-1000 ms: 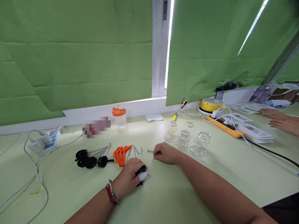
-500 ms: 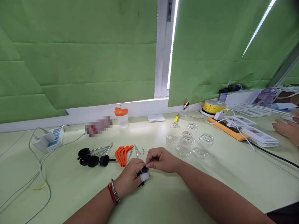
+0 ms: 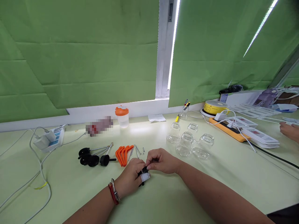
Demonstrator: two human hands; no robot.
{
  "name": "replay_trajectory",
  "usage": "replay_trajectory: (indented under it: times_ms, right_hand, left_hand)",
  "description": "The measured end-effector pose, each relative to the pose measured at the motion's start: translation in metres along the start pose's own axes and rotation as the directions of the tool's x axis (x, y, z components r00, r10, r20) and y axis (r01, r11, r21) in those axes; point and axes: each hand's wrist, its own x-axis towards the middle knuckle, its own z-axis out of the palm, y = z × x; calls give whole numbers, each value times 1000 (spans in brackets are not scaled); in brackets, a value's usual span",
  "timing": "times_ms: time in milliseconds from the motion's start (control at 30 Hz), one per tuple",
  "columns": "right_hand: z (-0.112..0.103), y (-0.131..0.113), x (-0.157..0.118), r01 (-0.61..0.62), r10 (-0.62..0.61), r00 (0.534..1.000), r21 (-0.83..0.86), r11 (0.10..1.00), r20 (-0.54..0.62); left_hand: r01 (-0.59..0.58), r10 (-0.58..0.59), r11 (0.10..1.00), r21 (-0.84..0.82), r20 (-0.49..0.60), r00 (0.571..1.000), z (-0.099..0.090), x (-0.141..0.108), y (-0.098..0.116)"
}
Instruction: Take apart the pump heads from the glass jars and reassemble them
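Note:
My left hand (image 3: pixel 133 173), one finger wrapped in white tape, is closed around a small black part (image 3: pixel 145 170) just above the table. Most of that part is hidden by my fingers, so its kind does not show. My right hand (image 3: pixel 161 161) pinches at the part's upper right end; whether a smaller piece sits between those fingertips I cannot make out. Beyond my left hand lie several orange bent handles (image 3: pixel 122 155), thin metal rods (image 3: pixel 137 150) and tiny metal fasteners (image 3: pixel 143 150). Black round pieces with metal shafts (image 3: pixel 93 160) are grouped farther left.
Several clear jars (image 3: pixel 184 144) stand right of my hands. A lidded orange-topped cup (image 3: pixel 122 116) is near the wall. White cables (image 3: pixel 41 168) run along the left, and an orange power strip (image 3: pixel 229 130) lies right. Another person's hand (image 3: pixel 289 130) is at the far right.
My two hands stay together on the black part with hardly any movement. The other person's hand at the far right has drawn back toward the frame's edge.

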Motion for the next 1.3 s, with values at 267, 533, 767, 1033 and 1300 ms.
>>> replay_trajectory:
  times_ms: [267,533,767,1033,1300]
  right_hand:
    - [0,0,-1,-28,28,1000,19,999,5]
    - [-18,14,2,-129,17,961,-392,911,-275]
    - [-24,33,6,-240,116,969,-709,663,-220]
    - [-12,22,5,-151,27,982,-686,712,-188]
    - [5,-6,-1,251,-268,956,-143,957,-118]
  left_hand:
    - [-3,3,1000,10,-11,1000,0,0,0]
    - [20,-19,1000,-22,8,1000,-3,0,2]
    - [25,-25,999,-31,13,1000,-1,0,-1]
    - [27,-27,1000,-17,18,999,-2,0,1]
    - [18,-18,1000,-7,7,1000,0,0,-1]
